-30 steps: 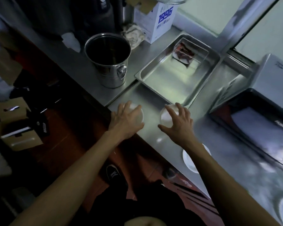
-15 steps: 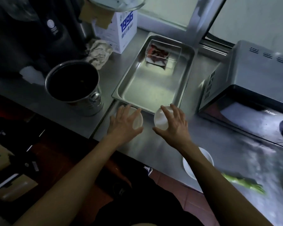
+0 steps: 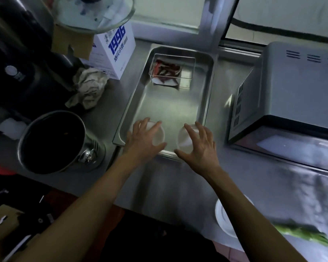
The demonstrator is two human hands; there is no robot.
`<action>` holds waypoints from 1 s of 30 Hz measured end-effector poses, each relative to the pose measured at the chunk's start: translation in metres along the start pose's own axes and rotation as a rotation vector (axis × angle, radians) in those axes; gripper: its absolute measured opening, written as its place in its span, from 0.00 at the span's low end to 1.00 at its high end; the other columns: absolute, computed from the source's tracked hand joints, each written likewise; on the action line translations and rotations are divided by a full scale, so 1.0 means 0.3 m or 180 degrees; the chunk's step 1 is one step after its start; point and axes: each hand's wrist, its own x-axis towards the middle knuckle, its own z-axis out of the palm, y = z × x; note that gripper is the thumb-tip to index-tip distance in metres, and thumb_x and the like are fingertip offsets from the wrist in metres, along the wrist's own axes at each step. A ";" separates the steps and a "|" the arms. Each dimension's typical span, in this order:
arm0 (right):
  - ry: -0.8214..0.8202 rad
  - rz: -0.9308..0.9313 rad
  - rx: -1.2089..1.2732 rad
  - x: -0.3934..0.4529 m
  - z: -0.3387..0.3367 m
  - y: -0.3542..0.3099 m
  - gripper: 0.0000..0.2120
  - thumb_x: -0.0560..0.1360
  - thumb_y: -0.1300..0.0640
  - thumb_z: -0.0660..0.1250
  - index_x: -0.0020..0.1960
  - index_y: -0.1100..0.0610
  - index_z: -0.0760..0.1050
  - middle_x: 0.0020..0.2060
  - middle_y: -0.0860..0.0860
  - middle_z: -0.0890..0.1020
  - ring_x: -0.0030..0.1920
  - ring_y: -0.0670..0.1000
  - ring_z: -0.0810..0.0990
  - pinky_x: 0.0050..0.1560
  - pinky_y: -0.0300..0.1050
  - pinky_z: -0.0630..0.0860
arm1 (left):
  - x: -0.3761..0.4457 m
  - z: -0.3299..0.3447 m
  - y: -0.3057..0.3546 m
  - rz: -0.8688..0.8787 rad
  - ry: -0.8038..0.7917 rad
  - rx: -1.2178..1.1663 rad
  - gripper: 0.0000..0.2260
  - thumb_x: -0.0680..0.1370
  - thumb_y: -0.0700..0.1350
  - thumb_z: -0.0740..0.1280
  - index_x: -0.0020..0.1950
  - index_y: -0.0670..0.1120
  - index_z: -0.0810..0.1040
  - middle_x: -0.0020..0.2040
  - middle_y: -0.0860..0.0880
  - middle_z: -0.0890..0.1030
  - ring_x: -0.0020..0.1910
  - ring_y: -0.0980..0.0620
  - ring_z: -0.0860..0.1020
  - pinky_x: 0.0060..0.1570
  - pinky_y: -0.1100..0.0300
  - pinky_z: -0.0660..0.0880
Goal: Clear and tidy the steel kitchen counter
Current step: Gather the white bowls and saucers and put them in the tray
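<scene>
Two small white bowls sit over the near end of a rectangular steel tray (image 3: 134,103), each held from above. The left hand (image 3: 143,141) has its fingers curled over the rim of the left bowl (image 3: 157,136); the right hand (image 3: 200,146) grips the right bowl (image 3: 184,139) the same way, thumb on the near side, fingers spread across the far rim. Whether the bowls rest on the tray floor or hang just above it cannot be told from this angle.

The tray is shallow, with rounded corners and a dull brushed sheen. At its far end stands a clear square container (image 3: 171,70) holding dark red strips.

The tray lies on a steel counter (image 3: 178,186), smooth and grey with blurred reflections. To the right stands a boxy grey microwave (image 3: 295,95) with vent slots on its side. Left of the tray lie a crumpled pale cloth (image 3: 89,87) and a round steel bucket (image 3: 55,142) with a dark interior. Behind the cloth stands a white carton (image 3: 115,52) printed with blue figures. At the counter's near edge a white plate (image 3: 222,220) shows under the right forearm, with a blurred green vegetable (image 3: 305,235) beside it. A pale wall and metal window frame run behind.
</scene>
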 end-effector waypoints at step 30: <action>0.0012 0.0289 -0.0201 0.484 0.044 0.038 0.45 0.68 0.39 0.74 0.78 0.44 0.56 0.79 0.53 0.54 0.79 0.58 0.50 0.70 0.68 0.63 | 0.798 0.070 -0.056 -0.0025 -0.0292 -0.0074 0.37 0.75 0.65 0.65 0.80 0.58 0.53 0.82 0.46 0.46 0.80 0.41 0.42 0.74 0.34 0.48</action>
